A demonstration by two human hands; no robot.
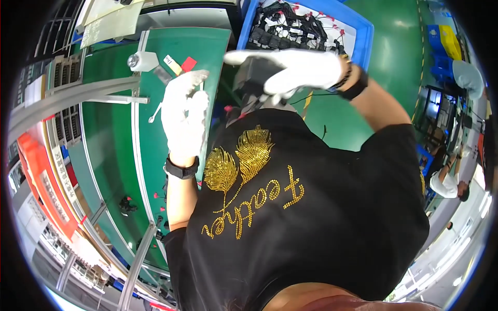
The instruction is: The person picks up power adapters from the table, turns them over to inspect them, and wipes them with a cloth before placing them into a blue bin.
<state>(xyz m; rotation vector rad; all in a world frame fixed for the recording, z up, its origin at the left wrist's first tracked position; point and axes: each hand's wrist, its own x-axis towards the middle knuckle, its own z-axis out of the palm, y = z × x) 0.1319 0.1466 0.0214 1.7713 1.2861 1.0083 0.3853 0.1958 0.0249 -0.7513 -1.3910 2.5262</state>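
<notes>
My left hand (184, 116), in a white glove, is raised over the edge of the green tabletop (212, 41). Its fingers are half curled, with a gap between thumb and fingertips and nothing seen in it. A thin white stick with a rounded end (152, 118) shows beside that hand. My right hand (306, 70), also gloved, reaches across with its long fingers stretched out and the thumb apart. Beneath it is a dark blocky thing (251, 75); whether the hand touches it, I cannot tell. A small red piece (228, 108) shows below.
A blue bin (364, 46) at the far side holds many black blocks and cables with red ends. On the tabletop lie a white bottle with a metal top (145, 61), a labelled strip (172, 65) and a red piece (189, 64). A metal frame (136, 119) runs along the left.
</notes>
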